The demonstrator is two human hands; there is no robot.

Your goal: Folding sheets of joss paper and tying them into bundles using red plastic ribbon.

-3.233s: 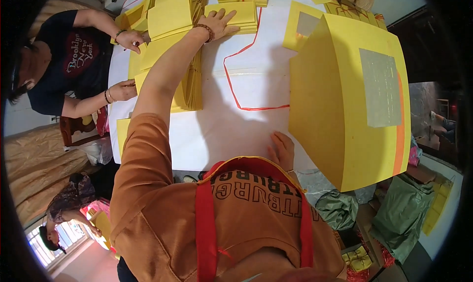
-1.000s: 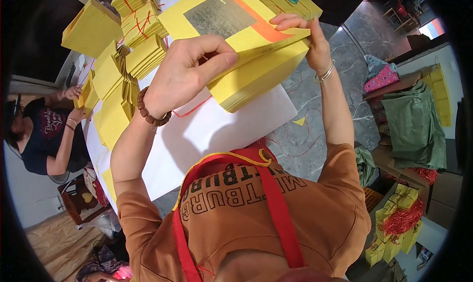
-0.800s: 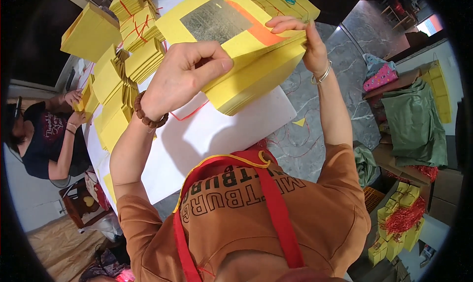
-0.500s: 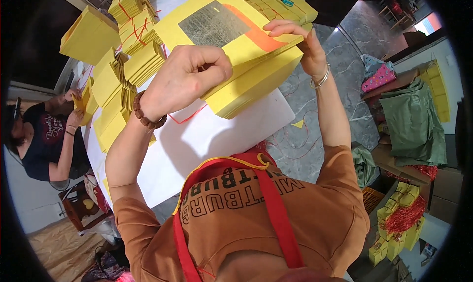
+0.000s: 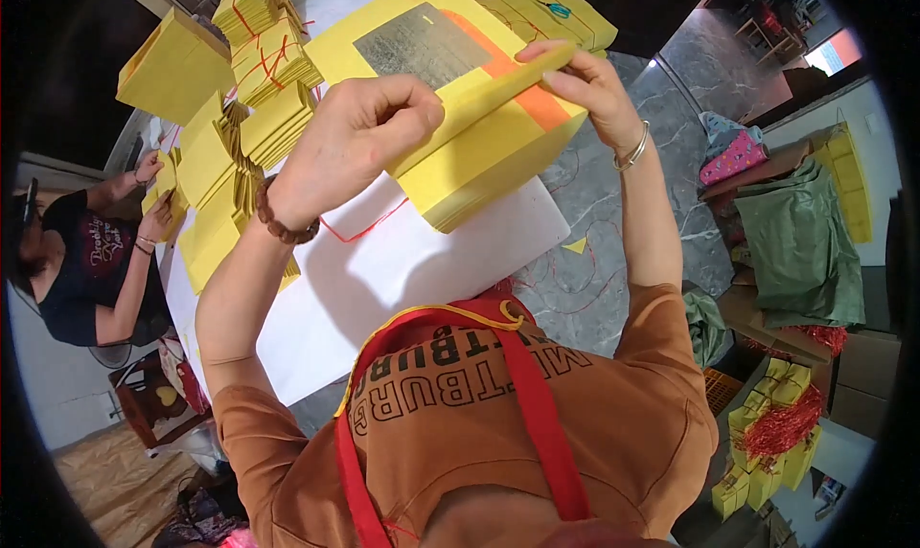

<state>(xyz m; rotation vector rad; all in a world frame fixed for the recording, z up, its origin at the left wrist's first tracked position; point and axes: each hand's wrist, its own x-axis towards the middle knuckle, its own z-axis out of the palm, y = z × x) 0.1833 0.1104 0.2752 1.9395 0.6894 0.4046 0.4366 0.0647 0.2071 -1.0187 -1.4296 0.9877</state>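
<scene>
A thick stack of yellow paper sheets [image 5: 498, 179] rests on the white table [image 5: 345, 332] in front of me. Its top sheet, marked with a silver foil square [image 5: 422, 50] and an orange band [image 5: 541, 107], has its near edge folded up and over as a yellow flap [image 5: 498, 90]. My left hand [image 5: 364, 136] is closed in a fist at the flap's left end; its fingertips are hidden. At the right end, my right hand [image 5: 596, 86] pinches the flap between thumb and fingers.
Bundles of folded yellow paper tied with red string [image 5: 273, 64] crowd the table's left side. At the far end lie more yellow bundles with scissors [image 5: 557, 11] on them. A person [image 5: 96, 251] handles yellow paper at left. Green sacking [image 5: 800, 241] hangs at right.
The near edge of the top sheet has been folded up and away from me into a flap. My right hand has shifted its grip onto it, thumb now on the near side.
</scene>
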